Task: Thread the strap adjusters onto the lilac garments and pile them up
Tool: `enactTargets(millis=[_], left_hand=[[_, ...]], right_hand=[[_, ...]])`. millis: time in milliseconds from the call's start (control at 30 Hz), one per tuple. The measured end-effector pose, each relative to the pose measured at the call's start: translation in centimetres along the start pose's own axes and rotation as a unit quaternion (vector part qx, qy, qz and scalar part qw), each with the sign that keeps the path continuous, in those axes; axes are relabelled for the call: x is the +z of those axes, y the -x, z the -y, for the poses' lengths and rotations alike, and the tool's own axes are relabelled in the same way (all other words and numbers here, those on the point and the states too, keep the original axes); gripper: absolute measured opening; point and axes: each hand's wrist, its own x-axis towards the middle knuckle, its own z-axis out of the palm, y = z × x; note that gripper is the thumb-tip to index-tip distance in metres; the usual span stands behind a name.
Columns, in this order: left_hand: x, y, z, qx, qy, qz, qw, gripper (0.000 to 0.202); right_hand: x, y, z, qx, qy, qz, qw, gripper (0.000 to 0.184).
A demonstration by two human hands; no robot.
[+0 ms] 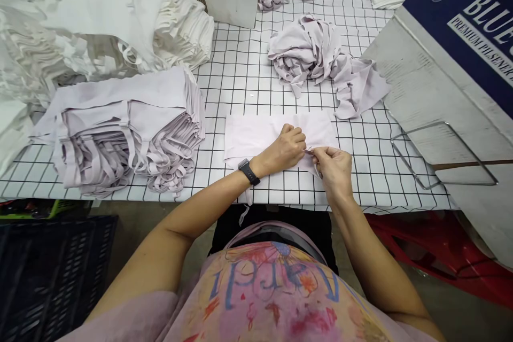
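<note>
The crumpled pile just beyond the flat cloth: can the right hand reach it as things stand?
Probably yes: only the flat cloth and bare table seem to lie between the right hand and the pile. That hand pinches the cloth, so would likely let go first.

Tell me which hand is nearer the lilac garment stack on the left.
Left. The left hand is over the pale cloth, right of the stack; the right hand is farther right.
</note>
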Motion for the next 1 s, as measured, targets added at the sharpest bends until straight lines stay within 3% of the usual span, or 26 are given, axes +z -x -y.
enactTargets(millis=[133, 267, 333, 400, 467, 500, 567, 633, 700, 867, 1000], left_hand=[[0.3, -0.2, -0.5, -0.015, -0.034, -0.002, 0.999, 0.035], [-0.5, 0.0, -0.6, -0.026, -0.042, 0.025, 0.998, 0.033], [-1.6, 0.8, -0.2, -0.004, -0.001, 0.047, 0.999, 0.022], [-3.0, 2.2, 0.5, -0.006, 0.053, 0.053, 0.997, 0.021], [-4.4, 4.3, 1.4, -0.048, 0.084, 0.035, 0.995, 0.026], [-5.0, 5.5, 1.8, -0.076, 0.086, 0.019, 0.993, 0.026], [-5.8, 8.0, 2.2, -0.119, 0.075, -0.015, 0.990, 0.022], [-6.2, 10.5, 2.1, -0.133, 0.061, -0.042, 0.988, 0.019], [-6.2, 12.5, 1.5, -0.129, 0.051, -0.062, 0.988, 0.019], [-5.4, 15.2, -0.4, -0.122, 0.024, -0.055, 0.991, 0.036], [-4.4, 15.7, -0.8, -0.123, 0.001, -0.031, 0.992, 0.047]], right_hand=[[-0.3, 0.1, 0.0, -0.001, -0.002, 0.001, 1.000, 0.020], [-3.0, 0.7, 0.0, -0.021, 0.105, 0.060, 0.992, 0.034], [-4.9, 1.8, -0.1, -0.069, 0.208, 0.074, 0.973, 0.038], [-6.7, 3.6, -0.3, -0.157, 0.302, 0.031, 0.940, 0.035], [-7.6, 5.8, -0.9, -0.241, 0.336, -0.013, 0.910, 0.030], [-7.7, 6.9, -1.3, -0.262, 0.328, 0.006, 0.908, 0.028], [-6.9, 8.8, -2.7, -0.248, 0.283, 0.146, 0.915, 0.027], [-5.0, 10.1, -4.5, -0.194, 0.233, 0.313, 0.900, 0.026], [-2.4, 10.7, -6.7, -0.142, 0.191, 0.401, 0.885, 0.028], [3.4, 10.5, -10.5, -0.025, 0.056, 0.442, 0.895, 0.048], [4.8, 10.9, -10.4, -0.041, 0.009, 0.431, 0.901, 0.045]])
